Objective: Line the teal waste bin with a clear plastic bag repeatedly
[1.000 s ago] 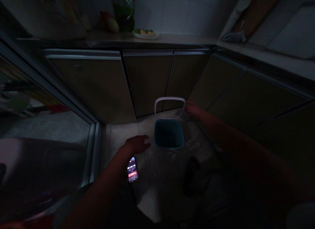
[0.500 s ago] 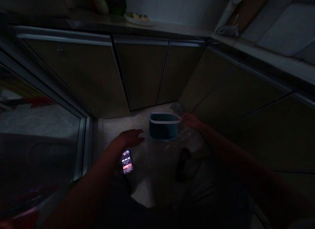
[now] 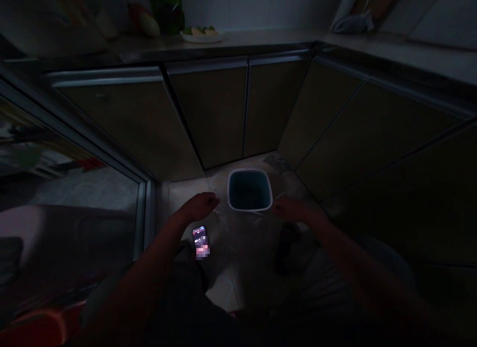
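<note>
Here's the square plastic bin [image 3: 249,170], standing on the floor tiles [image 3: 186,194] near the corner of the cabinets [image 3: 212,113]: light, stiff, best taken by its pale rim. Thin, slippery clear plastic film [image 3: 242,237] lies around it. The left hand [image 3: 197,208] and right hand [image 3: 294,210] are curled either side; any pinch on the film, can't tell!

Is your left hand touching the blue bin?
Apart: the head view shows the left hand stopping short of the bin, with a gap beside its wall.
</note>
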Action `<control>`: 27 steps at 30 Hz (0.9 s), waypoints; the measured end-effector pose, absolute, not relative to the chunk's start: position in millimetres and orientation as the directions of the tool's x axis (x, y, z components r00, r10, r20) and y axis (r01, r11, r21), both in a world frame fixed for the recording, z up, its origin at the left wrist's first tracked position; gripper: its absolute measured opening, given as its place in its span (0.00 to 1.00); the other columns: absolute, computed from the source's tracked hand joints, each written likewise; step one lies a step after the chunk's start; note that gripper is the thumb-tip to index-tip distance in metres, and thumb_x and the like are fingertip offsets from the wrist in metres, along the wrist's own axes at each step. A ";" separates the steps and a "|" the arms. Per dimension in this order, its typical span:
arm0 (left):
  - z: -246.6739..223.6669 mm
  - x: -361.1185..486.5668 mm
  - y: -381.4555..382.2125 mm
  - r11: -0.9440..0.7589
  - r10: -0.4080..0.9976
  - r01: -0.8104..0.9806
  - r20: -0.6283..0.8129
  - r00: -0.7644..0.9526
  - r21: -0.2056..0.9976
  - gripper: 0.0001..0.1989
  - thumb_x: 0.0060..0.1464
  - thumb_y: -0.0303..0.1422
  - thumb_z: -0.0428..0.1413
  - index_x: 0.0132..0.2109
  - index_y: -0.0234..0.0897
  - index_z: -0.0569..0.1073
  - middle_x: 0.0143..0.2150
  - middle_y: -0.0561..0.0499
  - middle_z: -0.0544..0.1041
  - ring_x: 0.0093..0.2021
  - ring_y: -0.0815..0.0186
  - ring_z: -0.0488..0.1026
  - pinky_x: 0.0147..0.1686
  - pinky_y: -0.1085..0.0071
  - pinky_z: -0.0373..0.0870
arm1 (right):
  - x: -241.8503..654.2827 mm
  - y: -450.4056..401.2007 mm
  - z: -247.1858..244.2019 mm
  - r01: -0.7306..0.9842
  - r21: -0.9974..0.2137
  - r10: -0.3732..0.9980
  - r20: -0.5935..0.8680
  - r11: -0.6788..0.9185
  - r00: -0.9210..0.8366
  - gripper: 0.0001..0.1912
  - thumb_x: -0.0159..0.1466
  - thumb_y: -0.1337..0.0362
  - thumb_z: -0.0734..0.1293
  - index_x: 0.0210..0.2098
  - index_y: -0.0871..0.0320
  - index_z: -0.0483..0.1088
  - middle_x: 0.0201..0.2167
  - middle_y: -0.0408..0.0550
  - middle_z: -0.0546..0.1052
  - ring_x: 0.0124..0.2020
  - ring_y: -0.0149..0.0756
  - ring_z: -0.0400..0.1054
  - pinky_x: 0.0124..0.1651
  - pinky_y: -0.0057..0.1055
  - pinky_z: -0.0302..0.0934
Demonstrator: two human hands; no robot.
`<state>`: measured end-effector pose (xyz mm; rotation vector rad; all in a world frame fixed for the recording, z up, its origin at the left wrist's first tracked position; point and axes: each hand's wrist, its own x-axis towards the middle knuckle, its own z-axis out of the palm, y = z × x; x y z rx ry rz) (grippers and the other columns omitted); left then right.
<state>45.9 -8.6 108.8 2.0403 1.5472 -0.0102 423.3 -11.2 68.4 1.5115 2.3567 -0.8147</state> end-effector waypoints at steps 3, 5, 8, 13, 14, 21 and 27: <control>106.1 48.0 -7.4 -0.169 0.906 0.858 -0.266 0.329 0.485 0.22 0.71 0.47 0.46 0.34 0.40 0.74 0.37 0.46 0.81 0.39 0.59 0.78 0.40 0.65 0.67 | 417.7 -12.6 76.4 0.902 -0.287 0.770 -0.474 0.323 -0.427 0.17 0.75 0.61 0.62 0.39 0.60 0.82 0.42 0.54 0.85 0.41 0.38 0.77 0.41 0.29 0.60; 98.6 48.7 -4.3 -0.179 0.906 0.877 -0.273 0.324 0.446 0.22 0.70 0.47 0.47 0.34 0.40 0.74 0.36 0.46 0.80 0.39 0.58 0.78 0.39 0.65 0.66 | 416.3 -16.0 78.0 0.912 -0.257 0.755 -0.512 0.320 -0.410 0.18 0.75 0.61 0.62 0.38 0.60 0.82 0.40 0.54 0.85 0.40 0.39 0.77 0.39 0.30 0.60; 81.1 47.3 5.1 -0.167 0.890 0.923 -0.350 0.293 0.348 0.20 0.70 0.45 0.48 0.36 0.40 0.77 0.39 0.44 0.82 0.42 0.56 0.80 0.40 0.65 0.66 | 414.4 -20.3 77.2 0.915 -0.244 0.729 -0.552 0.322 -0.404 0.17 0.74 0.63 0.63 0.38 0.61 0.83 0.40 0.55 0.84 0.40 0.39 0.77 0.38 0.30 0.59; 59.4 39.1 21.5 -0.082 0.909 0.962 -0.377 0.179 0.260 0.19 0.70 0.44 0.49 0.39 0.39 0.79 0.46 0.40 0.84 0.48 0.53 0.80 0.44 0.64 0.69 | 409.3 -18.2 89.8 0.903 -0.267 0.781 -0.457 0.336 -0.426 0.17 0.75 0.62 0.63 0.38 0.60 0.81 0.43 0.56 0.84 0.42 0.41 0.76 0.40 0.31 0.58; 60.2 38.5 23.4 -0.073 0.914 0.954 -0.362 0.180 0.291 0.20 0.69 0.44 0.49 0.36 0.39 0.78 0.43 0.41 0.84 0.46 0.54 0.80 0.43 0.64 0.68 | 408.5 -16.5 95.5 0.897 -0.298 0.793 -0.429 0.326 -0.431 0.18 0.76 0.60 0.62 0.36 0.60 0.80 0.41 0.55 0.83 0.41 0.40 0.76 0.40 0.31 0.57; 144.5 57.3 16.9 -0.147 0.934 0.564 -0.074 0.350 0.812 0.34 0.65 0.66 0.43 0.25 0.42 0.59 0.23 0.56 0.58 0.26 0.66 0.57 0.31 0.67 0.58 | 405.2 -9.4 137.4 0.685 -0.711 0.907 -0.169 0.158 -0.385 0.33 0.76 0.38 0.56 0.25 0.55 0.63 0.25 0.44 0.69 0.29 0.34 0.62 0.34 0.32 0.51; 227.2 51.1 -25.3 -0.290 0.763 0.206 0.096 0.639 0.935 0.36 0.61 0.71 0.44 0.27 0.44 0.53 0.24 0.56 0.53 0.26 0.65 0.50 0.28 0.65 0.54 | 407.6 -41.3 200.7 0.288 -0.888 0.865 0.200 0.359 -0.460 0.39 0.70 0.25 0.48 0.23 0.52 0.49 0.20 0.39 0.52 0.23 0.32 0.45 0.30 0.35 0.45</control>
